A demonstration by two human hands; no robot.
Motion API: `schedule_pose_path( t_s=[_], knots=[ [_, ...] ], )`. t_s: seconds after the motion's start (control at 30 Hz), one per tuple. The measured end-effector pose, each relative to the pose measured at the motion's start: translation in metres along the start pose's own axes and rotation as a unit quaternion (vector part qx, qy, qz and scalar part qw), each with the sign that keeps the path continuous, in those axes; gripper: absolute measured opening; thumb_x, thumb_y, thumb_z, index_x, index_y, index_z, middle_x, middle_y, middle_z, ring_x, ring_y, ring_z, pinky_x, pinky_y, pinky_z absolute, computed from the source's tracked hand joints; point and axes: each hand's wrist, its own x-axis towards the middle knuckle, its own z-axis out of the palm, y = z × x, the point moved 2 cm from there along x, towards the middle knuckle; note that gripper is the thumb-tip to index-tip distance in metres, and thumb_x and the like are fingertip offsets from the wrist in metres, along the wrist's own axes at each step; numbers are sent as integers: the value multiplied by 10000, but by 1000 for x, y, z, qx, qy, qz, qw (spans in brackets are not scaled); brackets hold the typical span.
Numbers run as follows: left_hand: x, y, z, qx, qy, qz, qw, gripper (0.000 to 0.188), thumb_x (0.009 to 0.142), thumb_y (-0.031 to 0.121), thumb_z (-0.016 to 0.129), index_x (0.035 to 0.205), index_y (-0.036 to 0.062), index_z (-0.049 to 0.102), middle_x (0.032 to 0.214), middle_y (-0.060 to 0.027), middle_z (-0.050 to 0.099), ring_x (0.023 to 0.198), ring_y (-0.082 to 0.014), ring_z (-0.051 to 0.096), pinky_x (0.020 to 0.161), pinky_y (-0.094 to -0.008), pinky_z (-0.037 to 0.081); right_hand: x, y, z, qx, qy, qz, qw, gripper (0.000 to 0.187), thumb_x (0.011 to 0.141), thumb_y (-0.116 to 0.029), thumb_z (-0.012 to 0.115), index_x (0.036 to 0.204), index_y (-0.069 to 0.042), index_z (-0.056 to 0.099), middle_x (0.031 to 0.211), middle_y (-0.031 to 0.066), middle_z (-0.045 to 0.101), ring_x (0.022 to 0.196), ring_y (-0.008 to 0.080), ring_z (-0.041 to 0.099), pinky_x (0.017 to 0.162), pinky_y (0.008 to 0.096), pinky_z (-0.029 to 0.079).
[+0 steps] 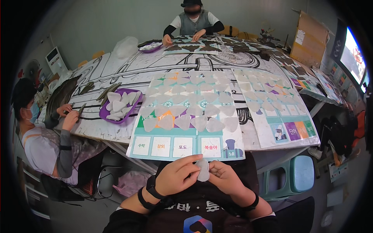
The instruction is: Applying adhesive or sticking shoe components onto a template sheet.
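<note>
Close in front of me, above my lap, I hold a thin pale grey-white piece [203, 171] with rounded ends. My left hand [175, 175] pinches its left side, the index finger stretched across its top. From the right, the fingertips and thumb of my right hand [228, 178] are closed on its edge. Just beyond my hands lies a printed sheet [233, 136] at the table's near edge, with rows of similar pale, fan-like pieces [215, 124] on it. To its left, a purple basket [125, 120] holds a heap of more such pieces [117, 104].
A second printed sheet [278, 132] with pale pieces lies to the right on the patterned table [116, 133]. A masked person [50, 143] works at the left; another [192, 25] handles dark pieces [190, 48] at the far side. A teal stool [301, 174] stands at the right.
</note>
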Motion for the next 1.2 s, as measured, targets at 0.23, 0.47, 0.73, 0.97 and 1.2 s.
schedule_pose_path(
  t_s=[0.23,0.47,0.73,0.97,1.2],
  knots=[
    [-8,-11,-9,23,-163,60,985,437,650,-16,641,1072,95,607,1109,-75,596,861,-251,596,711,-309,472,4,-3,7,11,-35,22,999,73,887,-53,527,933,0,507,850,8,578,792,41,536,671,191,426],
    [-4,-36,-55,10,-53,-99,994,228,723,5,586,941,66,612,964,-47,629,873,-190,583,766,-277,452,2,-20,-21,-8,62,-18,998,59,874,-71,555,887,-35,510,745,-43,508,649,12,432,564,171,334],
    [-27,-141,-139,-53,-4,-368,928,149,848,59,541,989,14,547,778,-6,563,707,-80,496,648,-215,411,28,-45,-136,95,265,-188,941,59,884,-85,477,908,-33,490,933,95,590,830,174,587,728,303,494],
    [-32,-176,-137,1,46,-455,889,89,839,64,556,907,6,554,731,-26,570,635,-80,518,528,-210,427,29,-39,-137,48,256,-133,956,78,892,-112,480,916,-38,482,945,100,584,851,178,578,731,325,494],
    [-30,-180,-140,-55,71,-479,873,96,834,82,565,897,10,554,752,-14,572,655,-84,533,537,-222,454,29,-40,-138,57,251,-127,958,94,894,-117,482,927,-29,479,954,108,580,862,179,578,739,326,499]
  ],
)
